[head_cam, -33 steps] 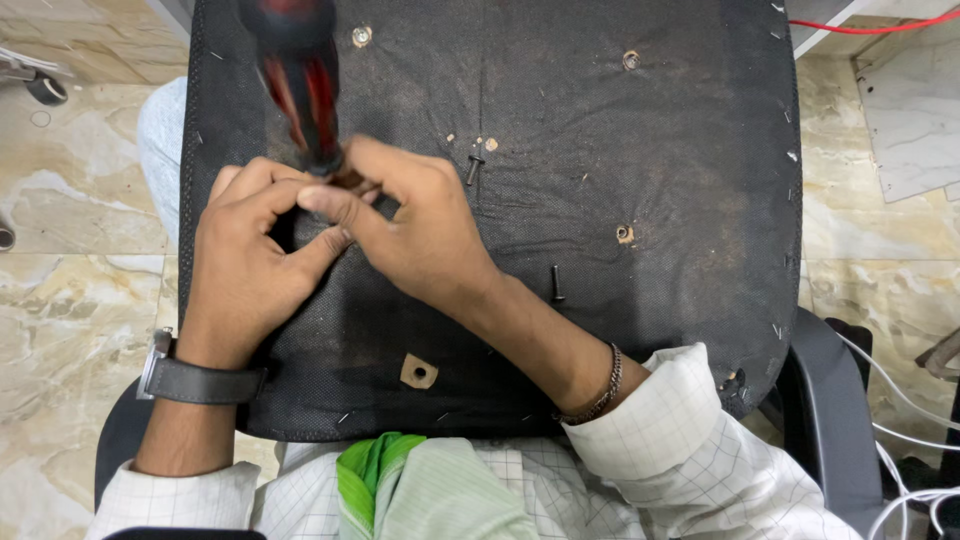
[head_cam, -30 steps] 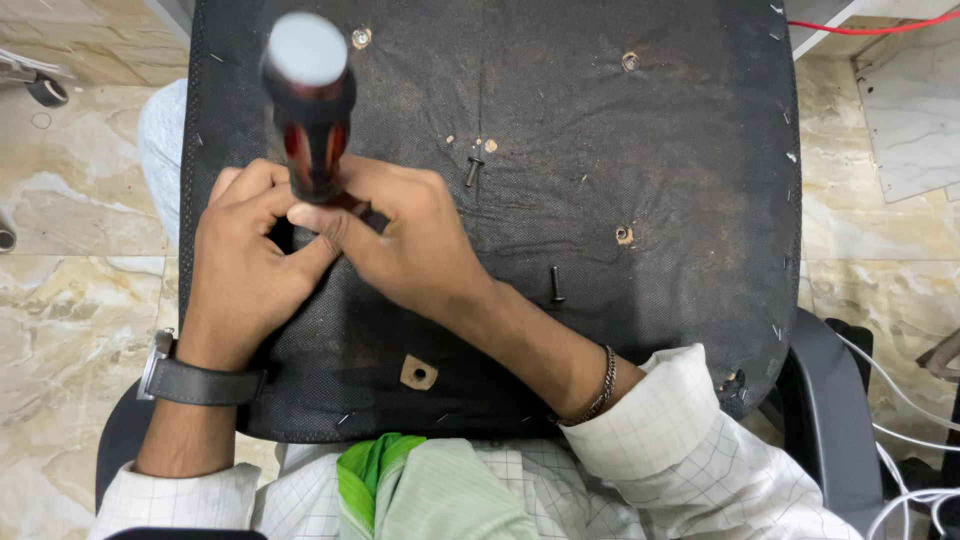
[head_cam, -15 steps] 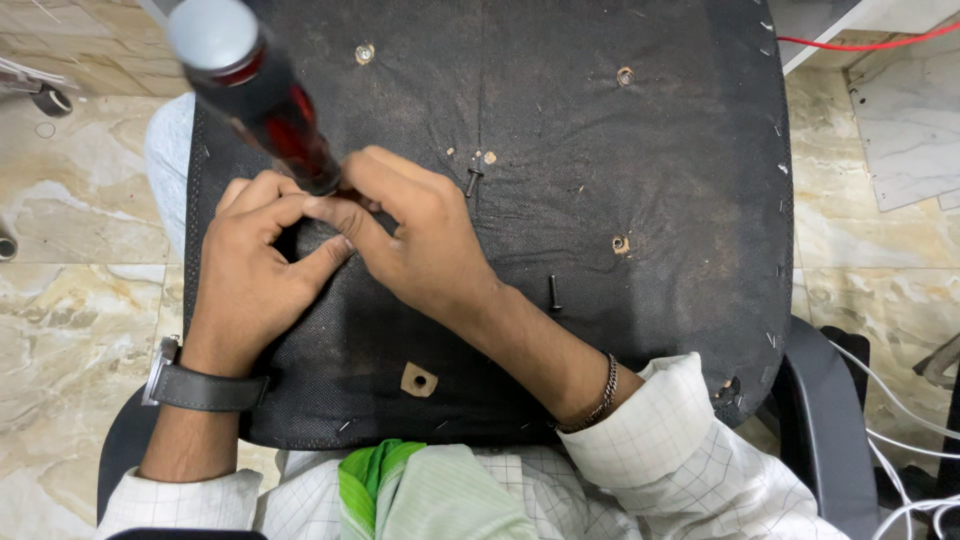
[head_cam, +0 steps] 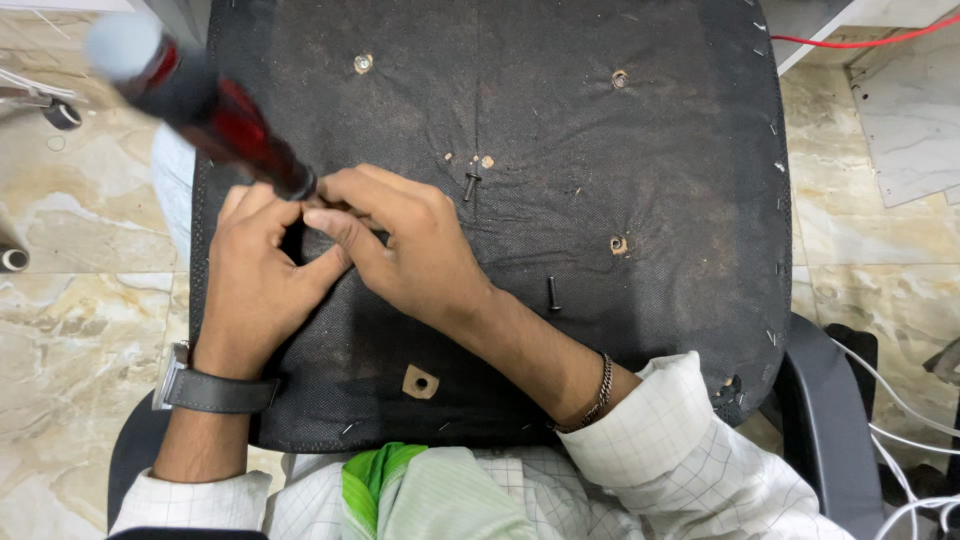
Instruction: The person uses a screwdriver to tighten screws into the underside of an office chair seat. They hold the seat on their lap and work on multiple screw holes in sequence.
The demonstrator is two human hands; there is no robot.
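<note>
Screwdriver (head_cam: 215, 105), red and black grip with a pale rounded cap, blurred; leans up and away to the left from the meeting point of both hands, its dark lower end pinched among the fingertips. Left hand (head_cam: 255, 285): fingers curled inward, thumb and forefinger closed about the foot of the tool; dark wristwatch (head_cam: 205, 390) on the wrist behind it. Right hand (head_cam: 410, 250): fingers bent and pressed against the left hand's fingertips, closed on the tool's lower end; the tip itself is hidden beneath the fingers; metal chain bracelet (head_cam: 598, 392) on the wrist behind it. Chair seat underside (head_cam: 650, 150), black fabric-covered panel, lies under both hands; light holes show beyond the right hand and to its right. Loose black bolt (head_cam: 471, 184), just beyond the right hand's knuckles. Second black bolt (head_cam: 553, 292), lying flat just right of the right forearm. Small tan square piece with a hole (head_cam: 420, 382), near the panel's front edge, between the two forearms. Marble floor (head_cam: 70, 280), left of the left hand.
</note>
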